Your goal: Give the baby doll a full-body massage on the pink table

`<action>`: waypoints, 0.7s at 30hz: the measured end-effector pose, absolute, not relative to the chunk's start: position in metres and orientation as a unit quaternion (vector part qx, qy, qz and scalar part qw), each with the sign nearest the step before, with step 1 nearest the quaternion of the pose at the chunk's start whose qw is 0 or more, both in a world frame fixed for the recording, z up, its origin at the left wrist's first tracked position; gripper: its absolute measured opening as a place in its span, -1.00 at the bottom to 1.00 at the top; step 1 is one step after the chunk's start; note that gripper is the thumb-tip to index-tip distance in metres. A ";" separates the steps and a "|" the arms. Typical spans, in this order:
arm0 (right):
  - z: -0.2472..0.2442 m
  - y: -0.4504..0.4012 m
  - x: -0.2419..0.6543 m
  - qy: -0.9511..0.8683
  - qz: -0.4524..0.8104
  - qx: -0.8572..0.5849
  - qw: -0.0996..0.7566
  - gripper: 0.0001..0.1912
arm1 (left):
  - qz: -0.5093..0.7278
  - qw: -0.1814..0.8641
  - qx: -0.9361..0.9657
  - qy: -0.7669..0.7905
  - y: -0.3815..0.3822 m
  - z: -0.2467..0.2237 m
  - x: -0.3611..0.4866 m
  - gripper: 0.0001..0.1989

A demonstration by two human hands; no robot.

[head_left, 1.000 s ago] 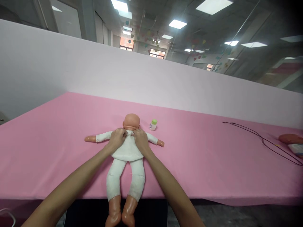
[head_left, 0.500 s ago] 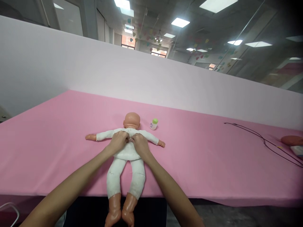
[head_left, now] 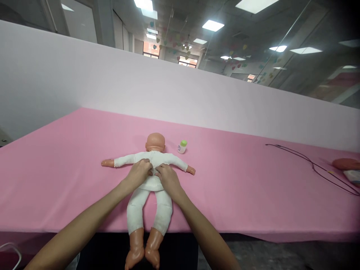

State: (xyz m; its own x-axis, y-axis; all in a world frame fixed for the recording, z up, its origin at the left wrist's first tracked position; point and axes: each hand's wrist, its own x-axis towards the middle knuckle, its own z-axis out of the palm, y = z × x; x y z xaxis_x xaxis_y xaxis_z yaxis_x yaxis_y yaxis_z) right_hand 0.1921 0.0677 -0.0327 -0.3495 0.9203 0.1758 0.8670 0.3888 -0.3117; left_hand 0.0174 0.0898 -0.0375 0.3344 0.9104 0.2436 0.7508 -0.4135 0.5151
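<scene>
A baby doll [head_left: 152, 183] with a white cloth body lies stretched out on the pink-covered table, back of its head up. Its arms spread to both sides, and its brown feet hang past the near edge. My left hand [head_left: 140, 172] rests on the left half of the doll's back, fingers curled in and pinching at the cloth. Mirroring it, my right hand [head_left: 168, 179] has its fingers bent against the right half, a small gap from the left. My fingertips are partly hidden. Beyond the doll's right-side arm stands a small bottle [head_left: 182, 147] with a green cap.
A thin black cable [head_left: 305, 157] loops across the right part of the pink tablecloth [head_left: 239, 187]. At the far right edge lies a reddish-brown object [head_left: 345, 164] beside a white pack. A white partition [head_left: 182, 97] runs along the back of the table.
Both hands have slid slightly down the doll's back, toward me, and sit a little farther apart. The doll and bottle stay in place.
</scene>
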 end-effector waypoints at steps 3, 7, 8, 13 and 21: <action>-0.038 0.075 0.183 -0.808 0.048 -0.576 0.119 -0.68 | 0.156 0.089 0.829 0.530 0.094 -0.034 0.027 -0.73; -0.033 0.076 0.183 -0.800 0.054 -0.584 0.129 -0.67 | 0.137 0.067 0.824 0.545 0.091 -0.030 0.027 -0.71; -0.031 0.072 0.186 -0.800 0.063 -0.579 0.141 -0.68 | 0.150 0.072 0.826 0.538 0.087 -0.029 0.024 -0.71; -0.025 0.049 0.198 -0.809 0.105 -0.540 0.204 -0.80 | 0.195 0.096 0.837 0.502 0.060 -0.028 0.013 -0.76; -0.052 0.057 0.182 -0.814 0.024 -0.562 0.144 -0.69 | 0.128 0.088 0.815 0.558 0.065 -0.036 0.031 -0.70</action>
